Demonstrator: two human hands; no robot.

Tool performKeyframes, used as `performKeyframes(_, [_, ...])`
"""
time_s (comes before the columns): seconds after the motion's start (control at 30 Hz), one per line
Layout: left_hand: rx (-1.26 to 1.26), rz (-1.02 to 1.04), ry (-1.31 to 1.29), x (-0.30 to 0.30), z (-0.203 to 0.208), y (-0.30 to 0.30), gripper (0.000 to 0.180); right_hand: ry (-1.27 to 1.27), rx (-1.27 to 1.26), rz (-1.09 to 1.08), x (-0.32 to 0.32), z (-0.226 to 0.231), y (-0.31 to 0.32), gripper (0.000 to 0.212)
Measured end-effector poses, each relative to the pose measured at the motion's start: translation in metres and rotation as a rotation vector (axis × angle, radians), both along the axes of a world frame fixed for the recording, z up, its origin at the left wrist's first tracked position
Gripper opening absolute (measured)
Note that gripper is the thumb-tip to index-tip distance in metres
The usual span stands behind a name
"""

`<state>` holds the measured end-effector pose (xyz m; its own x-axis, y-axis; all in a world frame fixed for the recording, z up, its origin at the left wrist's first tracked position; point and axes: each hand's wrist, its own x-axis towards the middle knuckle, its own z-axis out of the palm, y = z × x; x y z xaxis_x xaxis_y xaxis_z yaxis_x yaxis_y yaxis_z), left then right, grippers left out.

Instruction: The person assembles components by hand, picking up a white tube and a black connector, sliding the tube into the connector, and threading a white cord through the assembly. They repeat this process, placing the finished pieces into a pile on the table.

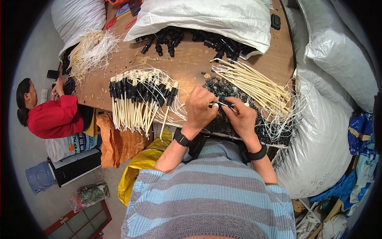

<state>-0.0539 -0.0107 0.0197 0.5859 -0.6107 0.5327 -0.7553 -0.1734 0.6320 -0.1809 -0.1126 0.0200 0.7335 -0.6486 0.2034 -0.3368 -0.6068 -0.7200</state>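
Over the near edge of the table, my left hand (200, 106) and my right hand (243, 116) meet with fingers pinched together. Between the fingertips is a small black part (227, 104) with a thin pale piece at its left end. Its exact kind is too small to make out. Beneath and around my hands lies a heap of small black pieces (215, 84). To the right is a bundle of cream rods (256, 85) with white cords trailing off. Left of my hands, cream rods fitted with black connectors (137, 93) lie in a row, cords at their upper ends.
A white woven sack (203, 16) spills black connectors (171, 46) onto the wooden table (187, 65). Full white sacks (318, 147) stand along the right. Another cord-and-rod bundle (85, 53) lies far left, near a person in red (55, 115). A yellow bag (137, 175) sits below the table.
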Motion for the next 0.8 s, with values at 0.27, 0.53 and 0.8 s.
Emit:
performKeyframes(0.27, [0.082, -0.027, 0.251, -0.003, -0.002, 0.002, 0.007, -0.279, 0.69, 0.241, -0.009, -0.005, -0.006, 0.01])
performKeyframes(0.53, [0.132, -0.024, 0.193, -0.001, -0.005, 0.005, 0.007, 0.031, 0.24, 0.123, -0.006, 0.002, -0.008, 0.012])
performKeyframes(0.8, [0.157, -0.302, 0.05, 0.012, 0.004, 0.01, 0.037, -0.069, 1.21, 0.159, -0.016, 0.013, -0.022, 0.023])
